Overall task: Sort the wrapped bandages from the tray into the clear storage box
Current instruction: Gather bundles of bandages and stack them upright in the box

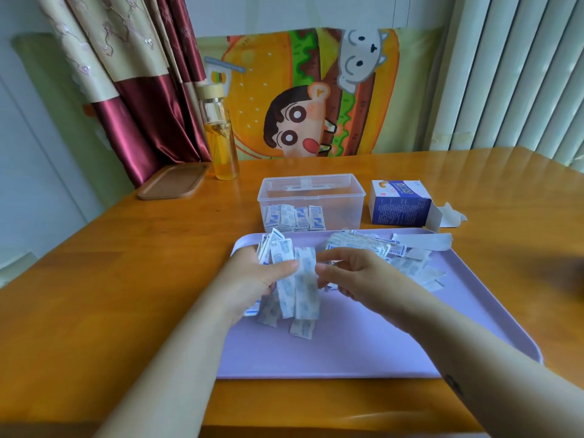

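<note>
Tray [347,343] nearest me, lavender, one, on the tabletop [126,263]. Left hand [252,279] over its near-left part, fingers clamped on a fanned bundle of wrapped bandages [294,279], strips hanging down, the lowest touching the tray. Right hand [357,276] just beside the bundle's right edge, fingers curled; whether they pinch a strip or only touch it, can't tell. Loose pile [360,243] of more bandages lies on the tray's far right. Beyond the tray: clear storage box [341,210], open, a row of bandages [294,218] standing in its left part, right part bare.

Risks, my guess: the fan is loose, so strips could slide out on the lift, and a splayed bundle could catch the box rim or knock the standing row over.

Counts: two hands, one tray, one box, one blue-white carton [401,203] to the box's right, one bottle [221,137] far left. Bandages overlap too much to count, in hand, pile or box.
</note>
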`<action>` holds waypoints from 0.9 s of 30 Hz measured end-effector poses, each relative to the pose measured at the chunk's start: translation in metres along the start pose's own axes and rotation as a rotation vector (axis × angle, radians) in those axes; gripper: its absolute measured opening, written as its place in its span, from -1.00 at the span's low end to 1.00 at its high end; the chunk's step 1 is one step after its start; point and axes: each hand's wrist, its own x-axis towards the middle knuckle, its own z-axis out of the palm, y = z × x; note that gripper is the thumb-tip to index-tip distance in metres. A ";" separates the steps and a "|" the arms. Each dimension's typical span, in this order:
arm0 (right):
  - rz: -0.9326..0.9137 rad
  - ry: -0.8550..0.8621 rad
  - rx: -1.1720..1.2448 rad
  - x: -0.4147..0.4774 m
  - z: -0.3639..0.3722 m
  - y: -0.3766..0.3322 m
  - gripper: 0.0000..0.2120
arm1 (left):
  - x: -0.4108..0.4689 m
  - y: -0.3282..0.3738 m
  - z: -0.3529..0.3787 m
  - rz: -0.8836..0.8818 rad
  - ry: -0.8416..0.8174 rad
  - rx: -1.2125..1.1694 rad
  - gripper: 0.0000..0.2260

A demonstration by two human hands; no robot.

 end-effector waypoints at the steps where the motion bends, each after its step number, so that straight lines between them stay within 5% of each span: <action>1: -0.010 0.028 -0.092 0.001 0.001 0.001 -0.85 | 0.004 0.001 -0.006 -0.029 -0.036 0.096 -0.92; 5: -0.090 0.032 -0.549 -0.006 0.008 0.003 -0.77 | 0.019 0.003 -0.017 -0.059 -0.119 0.451 -0.84; 15: -0.246 -0.057 -0.859 -0.013 0.022 0.007 -0.67 | 0.015 -0.012 -0.016 -0.072 -0.074 0.693 -0.66; 21: -0.305 -0.094 -0.823 -0.002 0.026 0.012 -0.72 | 0.013 -0.013 -0.015 -0.051 -0.054 0.674 -0.71; 24: -0.250 0.112 -0.732 0.011 -0.002 0.007 -0.77 | 0.011 -0.009 -0.020 0.028 0.035 0.601 -0.77; 27: -0.112 0.296 -0.903 0.033 -0.035 0.013 -0.69 | 0.010 -0.004 -0.019 0.069 0.088 0.325 -0.83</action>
